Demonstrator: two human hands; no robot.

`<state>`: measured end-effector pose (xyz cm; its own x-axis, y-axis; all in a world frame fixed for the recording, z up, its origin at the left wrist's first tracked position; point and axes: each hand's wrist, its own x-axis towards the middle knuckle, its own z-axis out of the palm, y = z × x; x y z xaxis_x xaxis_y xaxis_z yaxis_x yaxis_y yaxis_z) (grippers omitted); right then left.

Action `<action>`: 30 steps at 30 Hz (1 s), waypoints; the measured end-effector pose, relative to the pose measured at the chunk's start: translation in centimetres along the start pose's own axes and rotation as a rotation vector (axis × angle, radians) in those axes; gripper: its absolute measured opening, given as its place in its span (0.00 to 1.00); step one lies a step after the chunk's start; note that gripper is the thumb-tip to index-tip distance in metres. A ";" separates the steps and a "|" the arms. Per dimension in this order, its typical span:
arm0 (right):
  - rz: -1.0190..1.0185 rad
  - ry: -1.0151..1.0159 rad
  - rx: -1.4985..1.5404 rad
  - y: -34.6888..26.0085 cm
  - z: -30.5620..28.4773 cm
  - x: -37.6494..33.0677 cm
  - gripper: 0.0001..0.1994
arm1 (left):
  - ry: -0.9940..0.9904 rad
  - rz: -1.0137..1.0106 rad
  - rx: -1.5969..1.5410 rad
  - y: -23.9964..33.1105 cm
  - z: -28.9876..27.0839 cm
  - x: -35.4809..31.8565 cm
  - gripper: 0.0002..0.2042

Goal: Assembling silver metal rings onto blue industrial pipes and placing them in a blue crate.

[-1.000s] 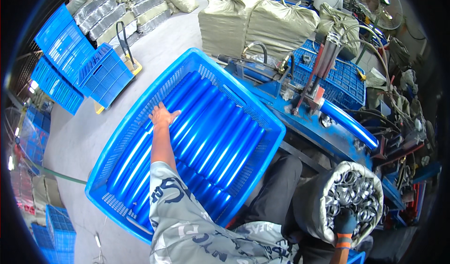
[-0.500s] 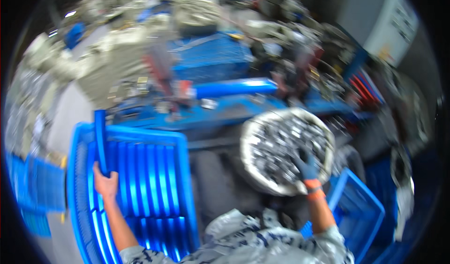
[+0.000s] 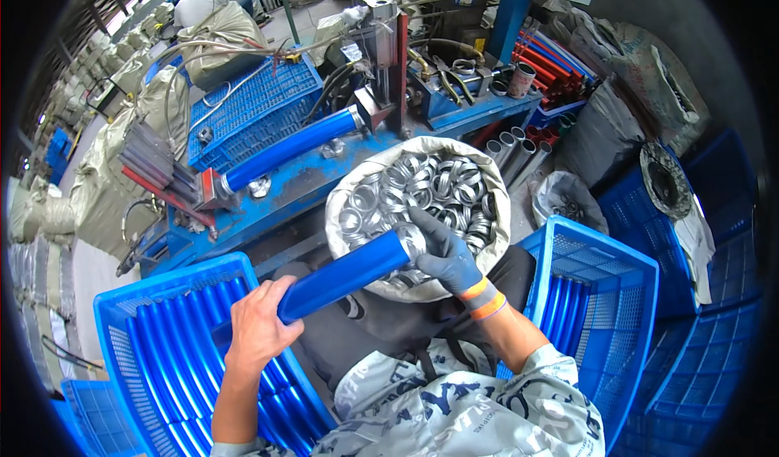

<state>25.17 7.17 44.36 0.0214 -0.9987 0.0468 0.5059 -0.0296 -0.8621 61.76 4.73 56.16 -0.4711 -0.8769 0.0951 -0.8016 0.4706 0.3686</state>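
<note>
In the head view, the main change is at the hands. Half a second ago the blue tube stands in the left grip over the left crate, and the right grip is inside the cloth sack. Now the tube lies slanted before the sack, at 7 o'clock from the centre of the view, and its upper end meets the right grip, where a silver ring shows. In my judgement, this means that tube and ring are now handled together; I cannot tell whether the ring is seated on the tube or only pressed to it.

The left grip, bare and at 8 o'clock, is curled firmly around the tube's lower part. The right grip, in a grey glove at 4 o'clock, seems half closed about the ring, with a finger stretched along it.

The tube is smooth, round and glossy. The loose rings in the sack are thin, bright hoops lying in disorder; the sack's rim is pale and looks soft. The left crate, at 8 o'clock, and the right crate, at 4 o'clock, are of latticed blue plastic; both contain similar tubes. At 10 o'clock another long tube lies above a worn blue table.
</note>
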 end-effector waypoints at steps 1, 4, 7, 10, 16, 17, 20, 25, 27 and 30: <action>0.007 0.001 -0.001 -0.2 -1.0 -0.2 0.57 | 0.039 0.017 -0.004 -0.1 0.4 0.1 0.29; 0.155 -0.026 -0.268 -2.7 -1.4 -0.4 0.57 | 0.118 0.036 -0.065 0.0 0.7 0.9 0.30; 0.044 -0.136 -0.304 -2.9 -1.8 -0.7 0.55 | 0.042 0.069 0.030 0.5 0.8 1.2 0.31; 0.027 -0.111 0.066 -2.4 -0.8 -0.7 0.48 | 0.011 0.095 0.038 0.6 0.9 1.5 0.31; 0.094 -0.131 -0.105 -2.7 -1.9 -1.2 0.41 | 0.003 0.106 0.048 0.9 0.9 1.5 0.32; 0.093 -0.143 -0.210 -3.2 -1.9 -1.4 0.41 | -0.003 0.112 0.049 0.8 1.2 1.4 0.32; 0.105 -0.144 -0.406 -4.5 -1.7 -1.2 0.39 | 0.004 0.117 0.055 0.4 2.2 1.4 0.32; 0.145 -0.088 -0.194 -3.2 -1.3 -0.4 0.42 | 0.110 0.115 0.028 -0.3 4.8 0.9 0.32; 0.076 -0.154 -0.201 -3.3 -0.9 0.5 0.43 | 0.137 0.053 0.011 -0.7 5.4 0.4 0.30; -0.092 -0.103 -0.598 -4.5 -4.8 4.2 0.45 | 0.248 0.010 -0.141 -0.9 5.8 -0.2 0.30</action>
<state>18.81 2.93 45.97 0.0987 -0.9827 0.1570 -0.0610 -0.1634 -0.9847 60.44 5.08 50.50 -0.3604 -0.8774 0.3165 -0.7299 0.4766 0.4900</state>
